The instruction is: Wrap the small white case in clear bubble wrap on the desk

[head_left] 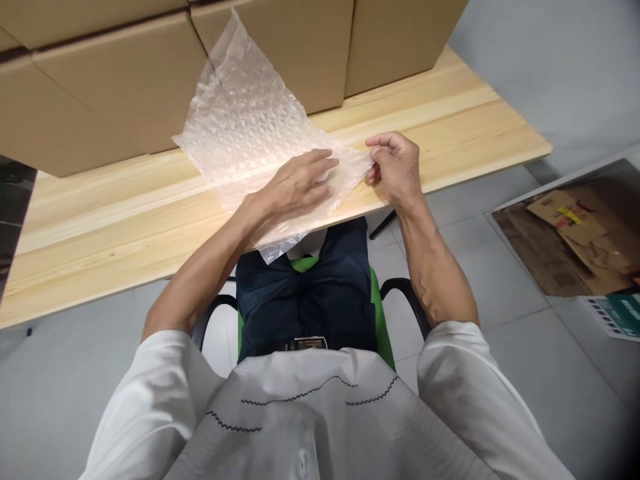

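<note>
A clear sheet of bubble wrap (250, 123) lies across the wooden table, its far corner propped against the cardboard boxes and its near corner hanging over the front edge. My left hand (300, 180) rests flat on the sheet, fingers stretched to the right. Something small and whitish shows near those fingers, but I cannot make out what it is. At the sheet's right corner, my right hand (395, 163) pinches the bubble wrap between thumb and fingers.
Large cardboard boxes (125, 87) line the back of the wooden table (465, 133). I sit on a green chair (383, 327) with black armrests. On the floor at right lies an opened carton (575, 233) with cardboard in it, beside a green and white item (617, 313).
</note>
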`<state>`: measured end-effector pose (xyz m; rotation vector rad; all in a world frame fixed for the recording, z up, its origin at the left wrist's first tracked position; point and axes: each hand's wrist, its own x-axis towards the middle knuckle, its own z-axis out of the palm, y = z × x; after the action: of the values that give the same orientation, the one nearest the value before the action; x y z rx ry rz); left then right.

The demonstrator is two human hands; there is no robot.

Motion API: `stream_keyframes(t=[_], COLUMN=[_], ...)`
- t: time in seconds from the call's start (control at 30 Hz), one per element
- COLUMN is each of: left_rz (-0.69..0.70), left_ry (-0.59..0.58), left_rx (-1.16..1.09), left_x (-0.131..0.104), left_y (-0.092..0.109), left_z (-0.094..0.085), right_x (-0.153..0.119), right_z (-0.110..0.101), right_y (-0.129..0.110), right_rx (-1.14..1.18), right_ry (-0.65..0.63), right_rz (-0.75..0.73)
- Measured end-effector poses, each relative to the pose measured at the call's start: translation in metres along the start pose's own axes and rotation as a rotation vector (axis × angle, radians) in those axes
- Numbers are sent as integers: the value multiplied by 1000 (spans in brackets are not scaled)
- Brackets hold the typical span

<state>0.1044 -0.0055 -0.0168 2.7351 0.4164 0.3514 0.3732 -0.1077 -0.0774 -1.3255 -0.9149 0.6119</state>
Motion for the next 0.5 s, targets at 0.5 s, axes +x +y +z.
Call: stream_keyframes(t=[0.5], left_rz=[-56], left_ry=[137], left_rx=[-50], left_x=[25], left_y=[19], left_z=[23], right_x=[-27], right_z=[6], right_y=[-10], right_rx=[78], right_ry=[-244], right_rz=[-27])
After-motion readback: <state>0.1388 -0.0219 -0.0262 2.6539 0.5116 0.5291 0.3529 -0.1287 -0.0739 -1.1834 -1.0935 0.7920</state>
